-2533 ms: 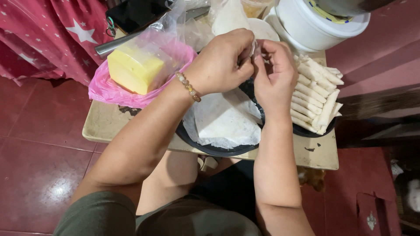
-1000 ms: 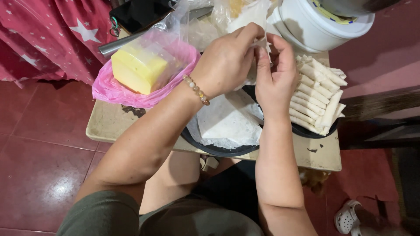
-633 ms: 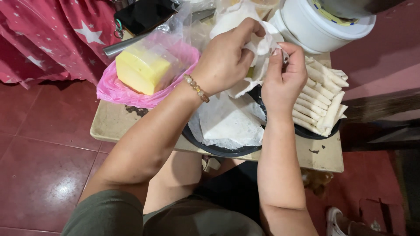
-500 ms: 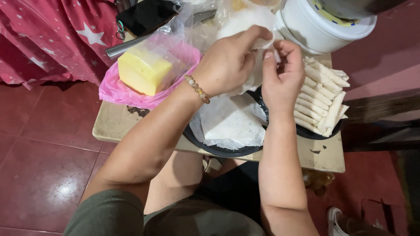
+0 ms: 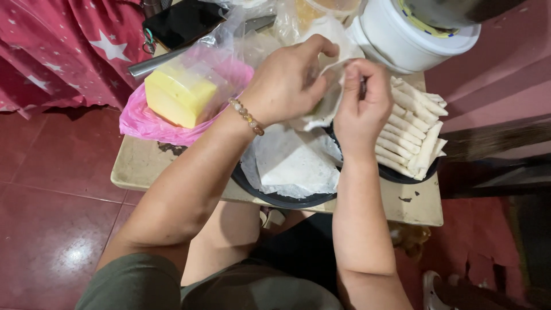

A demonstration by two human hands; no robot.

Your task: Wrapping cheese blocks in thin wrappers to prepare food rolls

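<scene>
My left hand (image 5: pixel 287 80), with a bead bracelet at the wrist, and my right hand (image 5: pixel 363 106) both grip a thin white wrapper sheet (image 5: pixel 333 86), held up above a black plate (image 5: pixel 287 200). On that plate lies a stack of flat white wrapper sheets (image 5: pixel 293 163). To the right, a pile of rolled white spring rolls (image 5: pixel 414 129) rests on a second dark plate (image 5: pixel 402 175). A small dark thing shows in my right hand's fingers; what it is stays unclear.
A yellow block (image 5: pixel 179 95) in a clear bag sits on pink plastic (image 5: pixel 146 123) at the left of the small beige table (image 5: pixel 138 166). A white tub (image 5: pixel 402 40) stands at the back right, a black phone (image 5: pixel 181 20) and metal handle (image 5: pixel 155 63) at the back left.
The wrapper sheet has been lifted off the stack and worked between both hands; the hands have shifted slightly as the fingers pull at it.
</scene>
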